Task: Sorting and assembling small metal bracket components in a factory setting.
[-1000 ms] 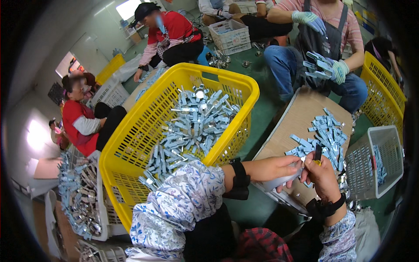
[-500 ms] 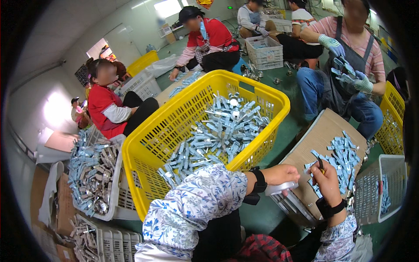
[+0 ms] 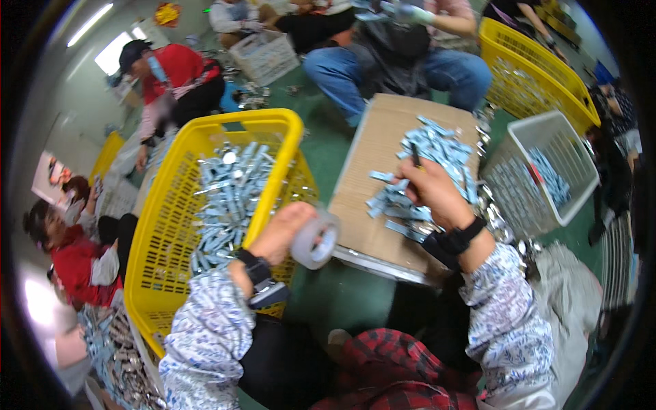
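My left hand [image 3: 281,231] is closed on a roll of clear tape [image 3: 302,247], beside the right wall of the yellow basket. My right hand [image 3: 441,195] is over the cardboard sheet [image 3: 374,140], fingers pinched around a slim dark tool [image 3: 415,154] that points up; its exact kind is unclear. Light-blue, narrow clip-like pieces [image 3: 447,152] lie in a loose pile on the cardboard, around and beyond my right fingers. One blue piece [image 3: 383,176] sits right at those fingertips; whether they grip it cannot be made out.
At left stands a big yellow basket [image 3: 290,130] holding many blue-and-metal pieces. A grey crate [image 3: 570,205] with blue pieces is at right, another yellow basket [image 3: 540,85] behind it. Across the cardboard sits a gloved co-worker [image 3: 400,65]; people in red sit at left.
The view has swung right, so the basket appears farther left and the cardboard nearer the middle. My hands have moved apart; the tape roll stays in the left, the dark tool in the right.
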### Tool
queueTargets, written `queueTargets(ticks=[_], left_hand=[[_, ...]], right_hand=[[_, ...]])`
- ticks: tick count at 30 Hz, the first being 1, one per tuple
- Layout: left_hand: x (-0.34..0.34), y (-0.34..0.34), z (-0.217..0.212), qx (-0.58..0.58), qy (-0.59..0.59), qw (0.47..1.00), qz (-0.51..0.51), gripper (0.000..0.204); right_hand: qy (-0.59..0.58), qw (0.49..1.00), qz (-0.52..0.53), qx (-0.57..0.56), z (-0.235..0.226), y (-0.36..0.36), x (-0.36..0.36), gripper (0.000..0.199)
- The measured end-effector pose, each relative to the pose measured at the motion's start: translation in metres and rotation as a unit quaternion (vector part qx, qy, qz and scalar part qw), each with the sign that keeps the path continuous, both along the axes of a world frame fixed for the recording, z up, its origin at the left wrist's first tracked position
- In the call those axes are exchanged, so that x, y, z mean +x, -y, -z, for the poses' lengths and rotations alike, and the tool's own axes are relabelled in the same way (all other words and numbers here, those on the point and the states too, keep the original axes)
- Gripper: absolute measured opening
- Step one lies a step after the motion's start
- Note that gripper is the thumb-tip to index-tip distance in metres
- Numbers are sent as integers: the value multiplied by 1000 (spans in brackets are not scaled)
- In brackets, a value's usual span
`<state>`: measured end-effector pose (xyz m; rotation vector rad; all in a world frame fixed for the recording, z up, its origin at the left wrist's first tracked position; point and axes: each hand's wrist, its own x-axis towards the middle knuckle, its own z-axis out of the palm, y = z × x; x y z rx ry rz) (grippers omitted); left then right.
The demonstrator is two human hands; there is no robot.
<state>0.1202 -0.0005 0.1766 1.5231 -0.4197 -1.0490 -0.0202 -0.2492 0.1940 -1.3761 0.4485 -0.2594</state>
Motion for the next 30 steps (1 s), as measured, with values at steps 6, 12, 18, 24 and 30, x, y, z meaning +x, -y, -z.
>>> queueTargets(ticks=[6, 12, 18, 24, 30], left_hand=[[1, 12, -8, -2, -1, 999, -42, 31], [-2, 13, -4, 17, 21, 998, -54, 39], [-1, 9, -4, -11, 47, 997, -66, 45], [-1, 9, -6, -18, 57, 997, -46, 47], [0, 8, -11, -8, 65, 997, -42, 49]], right_hand=[[-91, 756, -116, -638, 25, 2, -16, 17], [-143, 737, -273, -601, 34, -8, -20, 20], [-184, 715, -316, -596, 39, -11, -16, 21], [-169, 726, -300, -595, 40, -10, -21, 19], [-193, 698, -340, -600, 43, -10, -18, 25]])
